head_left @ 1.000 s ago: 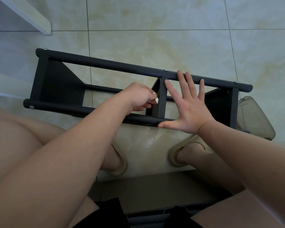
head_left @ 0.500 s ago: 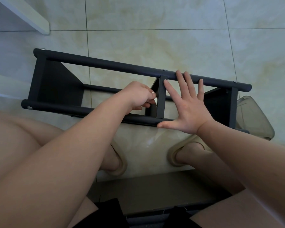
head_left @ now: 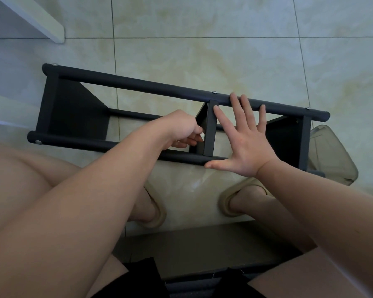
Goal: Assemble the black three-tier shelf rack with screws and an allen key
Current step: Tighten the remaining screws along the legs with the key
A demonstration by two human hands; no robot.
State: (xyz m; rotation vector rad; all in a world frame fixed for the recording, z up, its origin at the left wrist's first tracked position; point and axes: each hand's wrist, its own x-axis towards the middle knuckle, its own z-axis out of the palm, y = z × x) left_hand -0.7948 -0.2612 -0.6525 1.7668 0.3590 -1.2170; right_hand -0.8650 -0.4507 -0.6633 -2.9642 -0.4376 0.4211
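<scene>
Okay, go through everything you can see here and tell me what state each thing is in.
Shelf rack: lying on its side on the tiled floor, three panels fitted.
Screws: seated in the poles.
Left hand: fingers curled beside the middle panel; what it holds is hidden.
Right hand: open, fingers spread, resting across both upper poles.
Clear container: on the floor behind the rack's end.

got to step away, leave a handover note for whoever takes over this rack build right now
Left hand: fingers curled beside the middle shelf; anything held is hidden.
Right hand: open, spread across both upper rails.
Rack: on its side on the tiles, three shelves in, screw heads showing.
Left: no screw seen at the middle shelf's near-rail joint; check it.
</scene>
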